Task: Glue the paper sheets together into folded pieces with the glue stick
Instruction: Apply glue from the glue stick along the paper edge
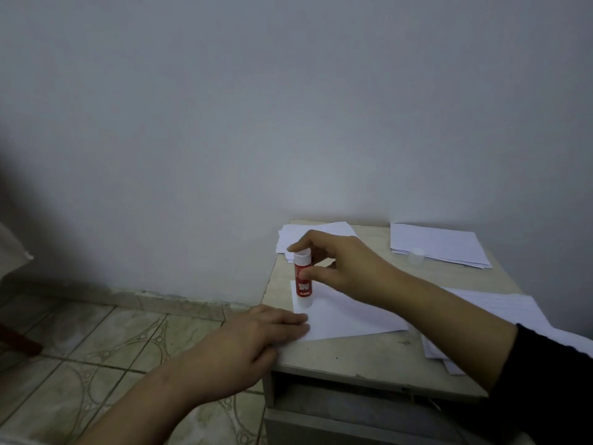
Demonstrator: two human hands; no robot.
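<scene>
Glue stick (303, 277) in right hand (346, 268)

Right hand (340, 261) pinching upright glue stick (303, 277) on paper sheet (346, 313), left hand (256, 338) flat on its corner

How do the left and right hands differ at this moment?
The left hand lies flat, fingers straight, pressing the sheet; the right hand is raised, fingers pinching the upright glue stick. The right arm shows a dark sleeve; the left is bare. Both work on that sheet.
</scene>
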